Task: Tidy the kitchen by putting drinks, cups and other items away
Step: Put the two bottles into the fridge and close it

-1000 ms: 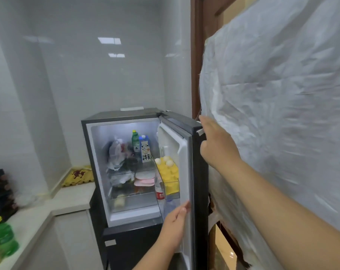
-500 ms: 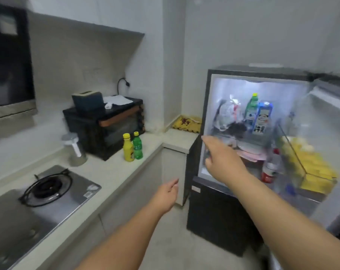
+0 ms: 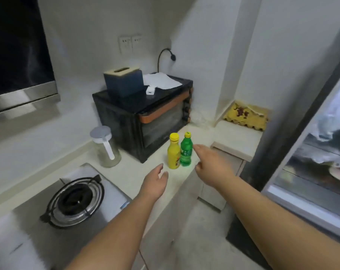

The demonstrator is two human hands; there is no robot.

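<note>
While both hands reach out over the bench (image 3: 130, 168), neither holds anything: the left hand (image 3: 155, 184) is loosely spread with fingers relaxed, and the right hand (image 3: 210, 164) has its fingers extended. Just ahead of them, between the two, stand a yellow bottle (image 3: 174, 152) and a green bottle (image 3: 186, 150), upright and touching. Beyond the bottles sits a black oven (image 3: 145, 115). Left of the left hand lies a gas burner (image 3: 75, 199); right of the right hand stands the open fridge (image 3: 311, 152).
</note>
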